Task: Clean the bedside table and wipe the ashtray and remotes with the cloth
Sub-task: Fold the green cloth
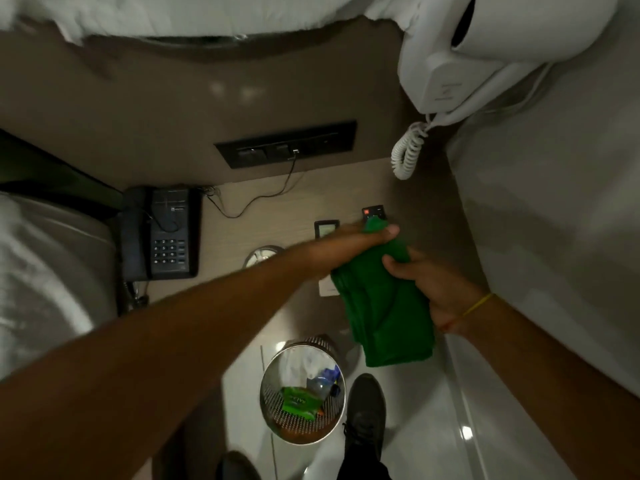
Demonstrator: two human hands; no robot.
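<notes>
A green cloth (384,313) hangs over the front right part of the bedside table (277,206). My left hand (353,242) reaches across the table and pinches the cloth's top end. My right hand (429,289) grips the cloth from the right side. Just beyond the left fingertips lies a black remote (374,212), its near part hidden by cloth and hand. A white remote with a small screen (326,229) lies to its left, partly under my left hand; its white lower end shows below my wrist. A round ashtray (261,254) peeks out behind my left forearm.
A black desk phone (166,233) stands on the table's left side, a thin cable (256,199) runs to a dark wall socket panel (287,143). A white wall hair dryer (457,57) with coiled cord hangs at upper right. A mesh bin (301,389) with rubbish stands on the floor beside my shoe (365,410).
</notes>
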